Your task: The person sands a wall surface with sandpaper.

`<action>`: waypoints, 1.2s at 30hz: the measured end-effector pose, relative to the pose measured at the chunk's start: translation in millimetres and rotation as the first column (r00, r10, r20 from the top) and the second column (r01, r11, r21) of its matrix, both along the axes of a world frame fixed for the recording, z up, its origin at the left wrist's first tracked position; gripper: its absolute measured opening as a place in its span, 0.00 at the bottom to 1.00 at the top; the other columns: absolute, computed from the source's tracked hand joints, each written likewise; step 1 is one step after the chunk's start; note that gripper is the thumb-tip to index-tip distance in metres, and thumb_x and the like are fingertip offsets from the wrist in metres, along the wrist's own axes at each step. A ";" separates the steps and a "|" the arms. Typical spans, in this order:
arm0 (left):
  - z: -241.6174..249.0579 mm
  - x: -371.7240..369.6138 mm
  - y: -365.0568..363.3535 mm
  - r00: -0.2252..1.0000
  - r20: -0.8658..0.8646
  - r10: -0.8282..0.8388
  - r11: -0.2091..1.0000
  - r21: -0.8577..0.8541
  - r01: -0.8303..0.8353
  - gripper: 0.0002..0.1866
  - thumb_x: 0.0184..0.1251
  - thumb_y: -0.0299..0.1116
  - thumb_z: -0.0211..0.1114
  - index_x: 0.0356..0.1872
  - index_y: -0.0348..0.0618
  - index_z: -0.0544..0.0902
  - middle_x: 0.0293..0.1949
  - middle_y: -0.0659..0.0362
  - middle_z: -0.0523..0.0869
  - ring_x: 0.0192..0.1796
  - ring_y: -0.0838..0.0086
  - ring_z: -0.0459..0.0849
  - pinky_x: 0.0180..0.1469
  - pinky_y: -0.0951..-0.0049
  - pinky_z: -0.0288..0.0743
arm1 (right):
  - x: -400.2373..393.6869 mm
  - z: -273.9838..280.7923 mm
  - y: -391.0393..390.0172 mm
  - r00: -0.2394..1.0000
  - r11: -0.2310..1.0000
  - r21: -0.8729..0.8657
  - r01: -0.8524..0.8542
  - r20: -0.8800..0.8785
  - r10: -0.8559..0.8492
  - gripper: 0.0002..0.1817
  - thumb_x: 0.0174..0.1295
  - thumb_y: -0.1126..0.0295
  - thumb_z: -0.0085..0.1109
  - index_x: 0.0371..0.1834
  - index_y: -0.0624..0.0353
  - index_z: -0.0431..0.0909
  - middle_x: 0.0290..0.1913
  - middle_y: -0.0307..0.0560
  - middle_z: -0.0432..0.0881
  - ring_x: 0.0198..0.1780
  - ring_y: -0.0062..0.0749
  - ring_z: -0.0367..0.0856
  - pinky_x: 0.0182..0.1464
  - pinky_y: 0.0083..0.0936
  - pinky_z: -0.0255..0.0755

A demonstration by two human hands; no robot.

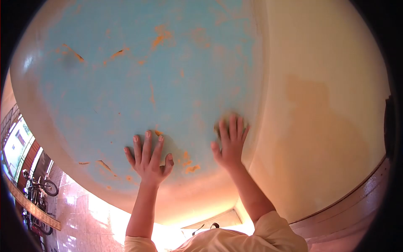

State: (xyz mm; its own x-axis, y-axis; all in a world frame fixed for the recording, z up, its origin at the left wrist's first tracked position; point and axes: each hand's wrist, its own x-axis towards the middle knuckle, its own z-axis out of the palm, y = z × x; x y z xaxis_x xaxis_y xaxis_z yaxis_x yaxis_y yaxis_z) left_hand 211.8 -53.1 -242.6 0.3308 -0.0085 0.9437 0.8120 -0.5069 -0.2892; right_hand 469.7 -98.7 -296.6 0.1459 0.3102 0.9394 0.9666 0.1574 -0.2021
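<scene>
A broad pale-blue painted wall [126,92] fills most of the view, with orange-brown chips and scratches across its surface. My left hand [147,159] lies against the lower part of this wall, fingers stretched and spread, just under a small orange chip [158,132]. Higher and to the right, near the corner, my right hand [230,145] rests on the blue paint with its fingers stretched out. A dark olive patch [216,129] shows beside and behind the right fingers; I cannot tell whether it is a thin pad or shadow.
A cream side wall [277,138] meets the blue one at a corner on the right and carries a large shadow. Brown trim [340,201] runs along its lower edge. At the lower left, a bicycle or motorbike [49,187] stands beyond a bright tiled floor [79,210].
</scene>
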 end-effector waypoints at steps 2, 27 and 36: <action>0.1 0.0 -1.5 1.000 0.005 0.010 1.000 -0.028 -0.009 0.26 0.74 0.53 0.52 0.62 0.52 0.85 0.72 0.50 0.76 0.80 0.50 0.62 0.82 0.45 0.36 | 5.2 62.4 -8.7 1.000 1.000 0.005 -0.011 -0.028 0.012 0.36 0.74 0.41 0.43 0.76 0.52 0.68 0.82 0.57 0.56 0.83 0.64 0.46 0.75 0.75 0.32; 1.3 2.8 -3.0 0.999 0.037 0.015 1.000 -0.015 -0.014 0.25 0.74 0.52 0.53 0.61 0.51 0.86 0.72 0.50 0.77 0.80 0.50 0.62 0.82 0.45 0.36 | -48.0 -89.5 9.3 0.994 0.994 -0.040 -0.098 0.043 0.100 0.33 0.71 0.41 0.47 0.71 0.50 0.75 0.78 0.58 0.63 0.82 0.64 0.48 0.73 0.80 0.28; -4.8 -2.7 0.5 1.000 0.030 -0.008 1.000 -0.014 0.008 0.24 0.70 0.49 0.55 0.62 0.53 0.85 0.72 0.52 0.77 0.80 0.51 0.63 0.81 0.44 0.36 | -42.3 59.3 -3.1 0.990 0.996 -0.081 -0.042 0.133 0.052 0.36 0.75 0.39 0.41 0.73 0.55 0.71 0.80 0.59 0.60 0.82 0.67 0.46 0.74 0.77 0.25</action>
